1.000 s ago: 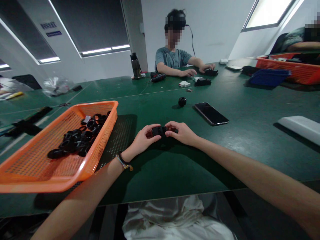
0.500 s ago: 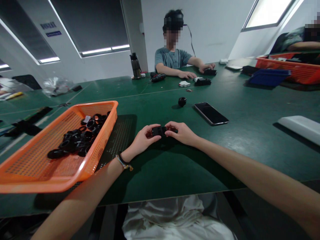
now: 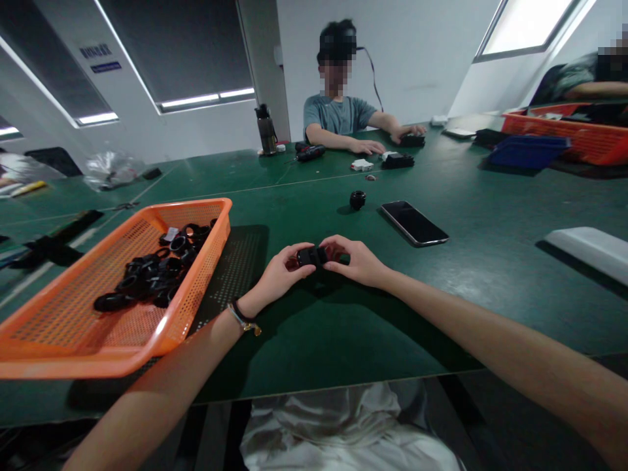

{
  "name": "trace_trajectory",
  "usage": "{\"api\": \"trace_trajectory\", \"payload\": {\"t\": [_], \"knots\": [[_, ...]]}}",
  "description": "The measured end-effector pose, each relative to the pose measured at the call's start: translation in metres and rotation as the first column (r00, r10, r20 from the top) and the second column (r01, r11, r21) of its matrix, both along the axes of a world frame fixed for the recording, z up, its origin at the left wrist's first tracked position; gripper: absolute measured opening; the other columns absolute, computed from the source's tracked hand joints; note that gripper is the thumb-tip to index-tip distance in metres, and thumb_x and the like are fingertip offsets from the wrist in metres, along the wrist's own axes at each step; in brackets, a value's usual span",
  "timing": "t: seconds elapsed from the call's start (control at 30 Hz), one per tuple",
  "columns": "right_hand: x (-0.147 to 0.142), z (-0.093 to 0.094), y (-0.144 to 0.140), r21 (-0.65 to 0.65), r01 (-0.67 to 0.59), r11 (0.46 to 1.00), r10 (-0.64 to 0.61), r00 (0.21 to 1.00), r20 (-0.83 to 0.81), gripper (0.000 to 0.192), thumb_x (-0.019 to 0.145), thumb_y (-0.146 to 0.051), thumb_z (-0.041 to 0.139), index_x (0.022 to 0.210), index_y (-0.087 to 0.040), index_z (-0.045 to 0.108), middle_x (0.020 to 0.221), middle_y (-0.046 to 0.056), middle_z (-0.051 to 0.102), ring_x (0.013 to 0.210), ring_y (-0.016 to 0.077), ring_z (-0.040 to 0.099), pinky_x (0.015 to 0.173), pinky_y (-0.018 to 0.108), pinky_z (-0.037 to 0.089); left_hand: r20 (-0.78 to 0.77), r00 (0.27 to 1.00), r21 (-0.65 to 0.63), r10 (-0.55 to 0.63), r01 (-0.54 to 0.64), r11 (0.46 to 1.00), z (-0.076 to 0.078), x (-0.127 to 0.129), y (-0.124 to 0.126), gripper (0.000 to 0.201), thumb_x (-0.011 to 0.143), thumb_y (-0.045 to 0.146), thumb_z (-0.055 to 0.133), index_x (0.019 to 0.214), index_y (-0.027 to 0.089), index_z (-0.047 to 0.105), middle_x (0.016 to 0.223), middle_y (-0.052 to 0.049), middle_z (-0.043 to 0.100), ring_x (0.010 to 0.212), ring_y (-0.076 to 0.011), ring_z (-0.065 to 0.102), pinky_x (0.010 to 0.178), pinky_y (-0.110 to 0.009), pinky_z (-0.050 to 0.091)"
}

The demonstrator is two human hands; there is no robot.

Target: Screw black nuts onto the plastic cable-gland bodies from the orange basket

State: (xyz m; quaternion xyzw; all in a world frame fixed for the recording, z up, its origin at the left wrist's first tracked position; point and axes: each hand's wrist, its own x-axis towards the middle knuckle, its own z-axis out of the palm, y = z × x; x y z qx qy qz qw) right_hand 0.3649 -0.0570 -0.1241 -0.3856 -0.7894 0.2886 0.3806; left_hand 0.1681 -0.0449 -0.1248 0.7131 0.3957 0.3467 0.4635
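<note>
Between my hands, just over the green table, is a small black plastic part [image 3: 311, 256] whose exact kind I cannot make out. My left hand [image 3: 280, 271] grips its left end between thumb and fingers. The thumb and fingertips of my right hand [image 3: 357, 260] pinch its right end. Left of my hands stands an orange mesh basket [image 3: 223, 226], with a pile of black ring-shaped plastic parts [image 3: 147, 271] inside. Beyond my right hand, a round black part [image 3: 358, 199] sits alone on the table.
A smartphone [image 3: 415, 223] lies right of the round part, and a long white object [image 3: 591, 252] is at far right. Across the table a person [image 3: 338, 114] handles black and white parts near a bottle [image 3: 265, 129]. A blue bin [image 3: 528, 152] and red basket [image 3: 589, 140] stand back right.
My right fingers have shifted slightly on the black part's right end, with a gap now showing between thumb and fingers. My left hand has barely moved.
</note>
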Motion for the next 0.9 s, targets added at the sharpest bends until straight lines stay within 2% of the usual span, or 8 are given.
{"api": "trace_trajectory", "payload": {"t": [0.33, 0.63, 0.9], "knots": [[-0.0002, -0.0001, 0.0008, -0.011, 0.03, 1.0, -0.029, 0.999, 0.039, 0.024, 0.075, -0.025, 0.059, 0.096, -0.017, 0.053, 0.077, 0.002, 0.062, 0.069, 0.0146, 0.06, 0.067, 0.031, 0.05, 0.022, 1.0, -0.018, -0.013, 0.013, 1.0, 0.0011, -0.0001, -0.001, 0.049, 0.067, 0.025, 0.065, 0.114, 0.014, 0.054, 0.109, -0.009, 0.057, 0.09, -0.0169, 0.057, 0.078, -0.03, 0.048], [0.0001, 0.0024, 0.0006, -0.016, 0.029, 0.999, -0.028, 0.998, 0.063, 0.023, 0.076, -0.026, 0.059, 0.096, -0.017, 0.054, 0.077, 0.003, 0.063, 0.07, 0.0153, 0.061, 0.067, 0.031, 0.05, 0.012, 1.0, -0.006, -0.01, 0.01, 1.0, -0.0008, -0.0012, 0.0002, 0.048, 0.068, 0.026, 0.066, 0.114, 0.018, 0.056, 0.104, -0.007, 0.059, 0.087, -0.0165, 0.058, 0.078, -0.031, 0.049], [-0.0008, 0.0022, 0.0008, -0.014, 0.052, 0.999, -0.051, 0.996, 0.075, 0.022, 0.075, -0.025, 0.059, 0.095, -0.016, 0.055, 0.075, 0.002, 0.063, 0.068, 0.0148, 0.06, 0.066, 0.03, 0.049, 0.006, 1.0, -0.008, -0.003, 0.003, 1.0, -0.0003, -0.0005, -0.0005, 0.049, 0.068, 0.025, 0.065, 0.115, 0.016, 0.055, 0.102, -0.007, 0.059, 0.085, -0.0154, 0.058, 0.077, -0.03, 0.049]]}}
